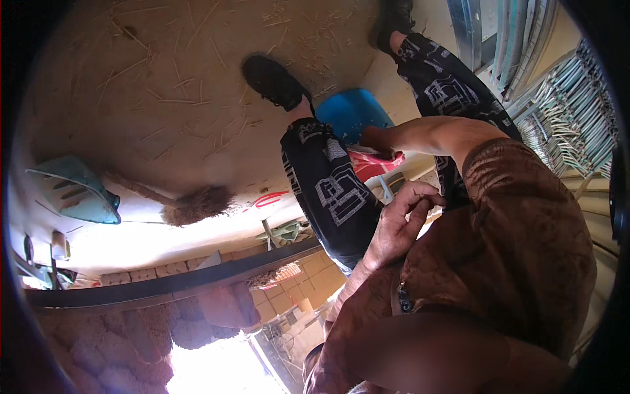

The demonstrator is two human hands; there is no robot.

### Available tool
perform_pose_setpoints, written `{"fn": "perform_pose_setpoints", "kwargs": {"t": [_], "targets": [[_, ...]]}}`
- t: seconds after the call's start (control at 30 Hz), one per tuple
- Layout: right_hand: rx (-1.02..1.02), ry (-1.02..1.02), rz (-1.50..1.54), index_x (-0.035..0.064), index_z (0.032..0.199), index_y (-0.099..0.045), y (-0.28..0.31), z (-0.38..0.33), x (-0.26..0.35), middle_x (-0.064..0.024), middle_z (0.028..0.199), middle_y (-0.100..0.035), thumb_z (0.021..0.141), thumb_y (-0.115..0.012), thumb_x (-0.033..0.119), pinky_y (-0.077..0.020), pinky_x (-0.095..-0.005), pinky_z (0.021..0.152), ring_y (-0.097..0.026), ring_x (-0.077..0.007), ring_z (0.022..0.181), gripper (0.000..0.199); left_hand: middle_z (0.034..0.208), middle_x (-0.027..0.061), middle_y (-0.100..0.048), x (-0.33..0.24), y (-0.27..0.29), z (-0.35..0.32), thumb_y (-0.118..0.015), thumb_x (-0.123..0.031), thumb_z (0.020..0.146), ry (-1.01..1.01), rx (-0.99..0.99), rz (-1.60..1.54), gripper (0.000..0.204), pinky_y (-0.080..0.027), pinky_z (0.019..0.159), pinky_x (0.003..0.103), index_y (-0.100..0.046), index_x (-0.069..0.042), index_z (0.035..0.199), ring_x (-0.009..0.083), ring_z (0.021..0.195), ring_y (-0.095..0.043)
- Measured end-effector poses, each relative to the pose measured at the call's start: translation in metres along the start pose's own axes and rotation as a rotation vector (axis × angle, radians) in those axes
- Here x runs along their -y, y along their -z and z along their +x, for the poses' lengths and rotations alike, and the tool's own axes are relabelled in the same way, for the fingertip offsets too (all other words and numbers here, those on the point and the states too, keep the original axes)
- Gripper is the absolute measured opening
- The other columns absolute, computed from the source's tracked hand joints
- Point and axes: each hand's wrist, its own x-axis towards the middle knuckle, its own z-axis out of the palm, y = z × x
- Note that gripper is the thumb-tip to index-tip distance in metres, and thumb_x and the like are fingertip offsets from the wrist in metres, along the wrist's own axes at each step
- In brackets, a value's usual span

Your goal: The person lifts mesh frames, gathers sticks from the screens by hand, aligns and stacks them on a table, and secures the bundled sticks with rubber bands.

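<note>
My left hand (408, 215) is held in front of my shirt with its fingers curled and the thumb pressed against them. Whatever it may pinch is hidden or too small to name. My right hand (377, 139) reaches down between my knees, in shadow, beside a blue plastic container (351, 113) with pale specks. Its fingers are too dark to make out. Just below that hand lies a red and white cloth or packet (373, 164). A pale blue strip (386, 189) shows close to my left hand.
Thin straw-like pieces (184, 98) litter the floor. A light green dustpan (79, 189) and a brown broom (200, 205) lie at the left. Bundles of thin grey-green rods (571, 125) are stacked at the right, near a dark metal frame (472, 33). My black shoe (272, 82) rests ahead.
</note>
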Motion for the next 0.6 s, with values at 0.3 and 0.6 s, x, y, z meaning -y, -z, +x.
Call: {"fn": "perform_pose_setpoints", "kwargs": {"t": [0.3,0.6], "targets": [[0.161,-0.484,-0.431,0.0091,0.09,-0.073,0.042,-0.01,0.061,-0.0144,0.089,-0.072,0.088,-0.056,0.024,-0.0549,-0.0442,0.071,-0.07,-0.0313,0.087,0.023,0.103,0.0086,-0.062,-0.016,-0.004,-0.004,-0.043,0.002,0.098,-0.1,-0.037,0.065,0.02,-0.046,0.09,0.028,-0.055,-0.002,0.113,0.0151,0.1,-0.06],[0.112,-0.352,-0.373,0.0094,0.09,-0.073,0.063,-0.024,0.066,-0.0144,0.09,-0.072,0.088,-0.055,0.025,-0.0546,-0.0448,0.071,-0.07,-0.031,0.087,0.024,0.106,0.0087,-0.061,-0.008,0.002,-0.007,-0.044,0.002,0.097,-0.117,-0.036,0.025,0.021,-0.044,0.094,0.03,-0.056,-0.001,0.114,0.0168,0.104,-0.059]]}}
